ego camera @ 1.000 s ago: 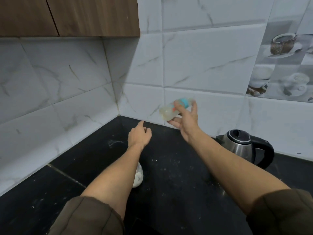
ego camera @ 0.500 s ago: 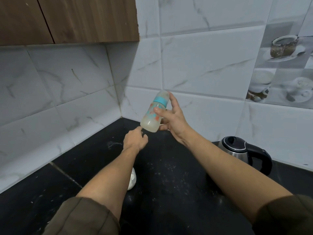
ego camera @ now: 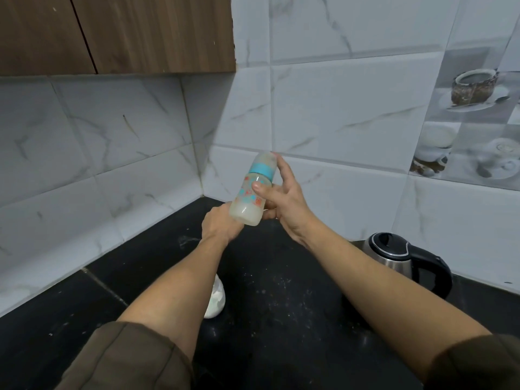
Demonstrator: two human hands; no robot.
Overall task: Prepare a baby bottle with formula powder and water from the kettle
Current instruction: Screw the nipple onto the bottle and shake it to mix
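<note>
My right hand [ego camera: 288, 212] holds the baby bottle [ego camera: 250, 201] in the air above the counter corner, thumb on the front and index finger stretched up along the cap. The bottle is clear with a teal ring and orange and teal prints. It stands nearly upright, tilted slightly right, with milky liquid in its lower part. My left hand [ego camera: 218, 226] is just below and behind the bottle's base, its fingers hidden by the bottle. The steel kettle [ego camera: 394, 256] with black lid and handle stands at the right by the wall.
A white powder container [ego camera: 216, 301] stands on the black counter [ego camera: 281, 311], mostly hidden behind my left forearm. White specks of powder dust the counter. White tiled walls meet in a corner behind the bottle. A wooden cabinet [ego camera: 126, 32] hangs overhead at the left.
The bottle swung from lying sideways to nearly upright in my right hand and moved left and down. My left hand stayed low beneath it.
</note>
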